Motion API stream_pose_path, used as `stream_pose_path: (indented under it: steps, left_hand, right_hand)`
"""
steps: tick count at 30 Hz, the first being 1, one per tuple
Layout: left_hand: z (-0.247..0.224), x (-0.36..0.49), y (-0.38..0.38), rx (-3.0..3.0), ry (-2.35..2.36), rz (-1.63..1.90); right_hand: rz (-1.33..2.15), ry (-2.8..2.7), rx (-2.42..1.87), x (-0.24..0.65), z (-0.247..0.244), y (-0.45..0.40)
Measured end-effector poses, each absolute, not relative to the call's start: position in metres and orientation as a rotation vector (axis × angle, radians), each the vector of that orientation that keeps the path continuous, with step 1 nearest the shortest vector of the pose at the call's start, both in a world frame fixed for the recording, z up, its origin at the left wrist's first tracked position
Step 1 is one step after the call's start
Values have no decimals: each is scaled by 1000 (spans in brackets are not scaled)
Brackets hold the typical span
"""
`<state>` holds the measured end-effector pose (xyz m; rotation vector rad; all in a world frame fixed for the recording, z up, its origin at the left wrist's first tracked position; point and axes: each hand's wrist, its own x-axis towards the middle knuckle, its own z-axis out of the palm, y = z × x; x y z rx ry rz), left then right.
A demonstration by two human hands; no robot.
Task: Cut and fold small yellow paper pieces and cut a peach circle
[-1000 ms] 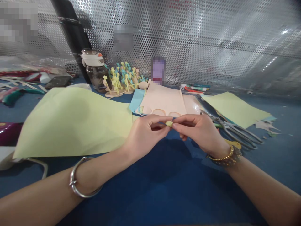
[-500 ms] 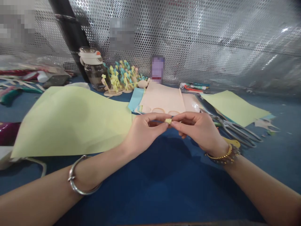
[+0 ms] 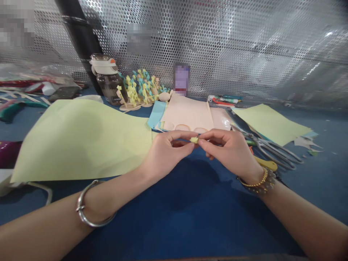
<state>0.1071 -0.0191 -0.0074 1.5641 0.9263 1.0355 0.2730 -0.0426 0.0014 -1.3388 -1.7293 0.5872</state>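
Above the middle of the blue desk [image 3: 320, 188], the left hand [image 3: 168, 150] and right hand [image 3: 228, 152] meet, their fingers [image 3: 179, 135] together and clamped on a tiny yellow-green paper scrap [image 3: 194, 140]. A large yellow-green sheet [image 3: 81, 141] lies just beside the left hand, and a peach sheet [image 3: 187, 112] with round outlines lies just beyond both hands. Scissors [image 3: 272, 152] with a yellow handle rest just right of the right hand, partly over a second yellow-green sheet [image 3: 272, 123]. Paper offcuts [image 3: 306, 142] lie further right. Along the back edge stand a bottle [image 3: 108, 85] and a cluster of yellow and blue paper stars [image 3: 138, 88], against a perforated metal panel [image 3: 244, 47].
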Motion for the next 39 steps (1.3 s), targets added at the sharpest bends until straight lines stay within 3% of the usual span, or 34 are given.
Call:
stream_pose_path:
  steps: [21, 33, 39]
  left_hand:
    - [-19, 106, -14, 1780, 909, 1181]
    - [-19, 107, -14, 1650, 847, 1181]
    - [-20, 107, -15, 1671, 833, 1190]
  right_hand:
    - [695, -1636, -1329, 271, 1, -42]
    - [1148, -1388, -1271, 277, -5, -35]
    - [1140, -1392, -1277, 277, -5, -37]
